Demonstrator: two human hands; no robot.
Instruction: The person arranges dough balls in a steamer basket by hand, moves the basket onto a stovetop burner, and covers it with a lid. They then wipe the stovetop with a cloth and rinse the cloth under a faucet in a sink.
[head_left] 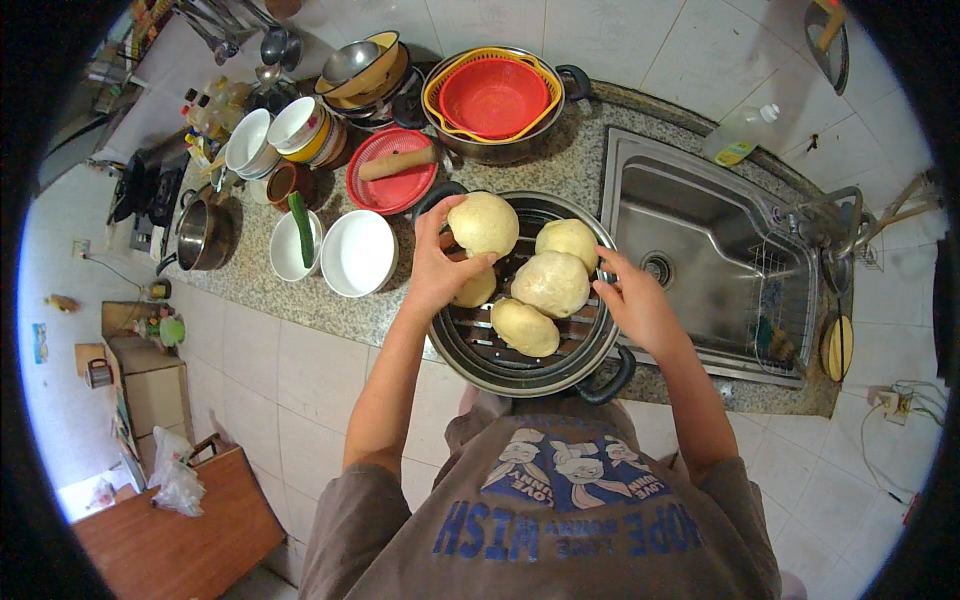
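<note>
A wide dark steamer pot (470, 368) with a slatted rack stands at the counter's front edge, holding several pale yellow steamed buns. My left hand (440, 265) is closed round a round steamed bun (483, 224) on the rack's left side, thumb in front and fingers on its far left. Partly under that hand lies another bun (476, 289). My right hand (632, 300) is at the pot's right rim, fingers apart, their tips beside the back right bun (567, 243). A paler bun (551, 284) sits in the middle, with an oval bun (525, 327) in front of it.
To the right is a steel sink (690, 250) with a tap (860, 215). White bowls (359, 253), a cucumber (301, 230), and a rolling pin (398, 163) on a red basket (372, 195) stand left. Behind is a pot with a red basin (495, 97).
</note>
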